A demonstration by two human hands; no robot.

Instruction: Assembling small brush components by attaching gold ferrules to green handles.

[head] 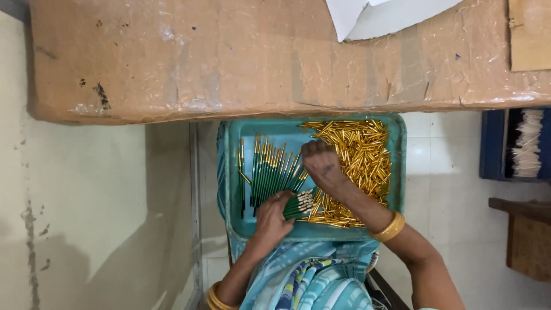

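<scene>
Teal tray (396, 155) on lap | green sticks (270, 172) bundled in pinching left hand (272, 215), ends kept flush | right hand (322, 163) curled over gold caps (361, 161), exact grip can't be told | best picked one at a time, honestly

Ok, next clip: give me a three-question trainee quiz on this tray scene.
1. True or false: the left hand holds a bundle of green sticks.
2. What lies heaped in the right part of the teal tray? A) gold tubes B) white paper C) blue cloth
3. Where does the right hand rest?

Key: 1 true. 2 A, gold tubes. 3 In the tray, between the loose green sticks and the gold heap.
</scene>
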